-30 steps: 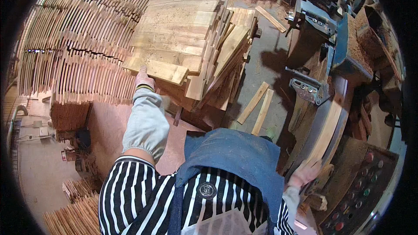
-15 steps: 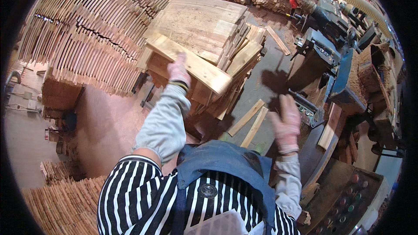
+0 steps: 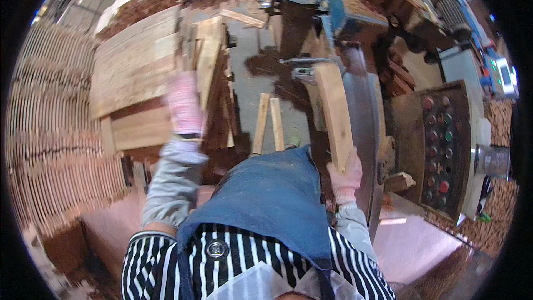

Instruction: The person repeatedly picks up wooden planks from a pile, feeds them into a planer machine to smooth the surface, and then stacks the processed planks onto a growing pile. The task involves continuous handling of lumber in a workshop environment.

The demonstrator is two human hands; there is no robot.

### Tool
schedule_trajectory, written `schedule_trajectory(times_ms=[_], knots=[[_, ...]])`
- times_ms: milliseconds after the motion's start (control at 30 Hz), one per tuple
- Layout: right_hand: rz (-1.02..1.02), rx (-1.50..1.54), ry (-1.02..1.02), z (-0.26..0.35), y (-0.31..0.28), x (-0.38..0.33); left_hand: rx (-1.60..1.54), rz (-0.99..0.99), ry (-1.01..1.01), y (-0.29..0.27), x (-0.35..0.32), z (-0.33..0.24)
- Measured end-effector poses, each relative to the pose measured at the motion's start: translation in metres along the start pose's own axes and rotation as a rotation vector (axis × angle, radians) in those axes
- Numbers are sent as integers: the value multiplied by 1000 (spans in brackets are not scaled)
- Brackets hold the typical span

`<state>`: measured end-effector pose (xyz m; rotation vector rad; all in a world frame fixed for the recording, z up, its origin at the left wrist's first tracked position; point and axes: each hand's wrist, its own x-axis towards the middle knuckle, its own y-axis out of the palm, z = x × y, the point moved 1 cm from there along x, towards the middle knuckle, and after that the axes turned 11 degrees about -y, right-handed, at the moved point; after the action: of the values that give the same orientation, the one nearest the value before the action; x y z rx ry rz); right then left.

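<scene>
My right hand, in a pink glove, grips the near end of a long pale wooden plank that points away from me onto the steel bed of the woodworking machine. Raised over the stack of wooden boards on my left is my left hand, also gloved; it is blurred, and nothing shows in it. A blue apron and a striped shirt cover my chest at the bottom.
A control panel with round coloured buttons stands at the right. Two short wood strips lie on the grey floor between stack and machine. Rows of stacked slats fill the left side. Wood offcuts pile at the top.
The plank went from my left hand over the stack to my right hand at the machine bed. My view swung right, and my left hand now hangs bare over the stack.
</scene>
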<state>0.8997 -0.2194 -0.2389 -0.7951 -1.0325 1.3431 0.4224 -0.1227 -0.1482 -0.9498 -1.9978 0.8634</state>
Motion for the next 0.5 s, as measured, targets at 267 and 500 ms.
schedule_trajectory(times_ms=[267, 500], knots=[[-30, -400, 346, -85, 17, -25, 731, 146, -465, -64, 72, 295], [-389, -132, 176, -83, 39, 204, -350, -167, -817, -92, 84, 393]])
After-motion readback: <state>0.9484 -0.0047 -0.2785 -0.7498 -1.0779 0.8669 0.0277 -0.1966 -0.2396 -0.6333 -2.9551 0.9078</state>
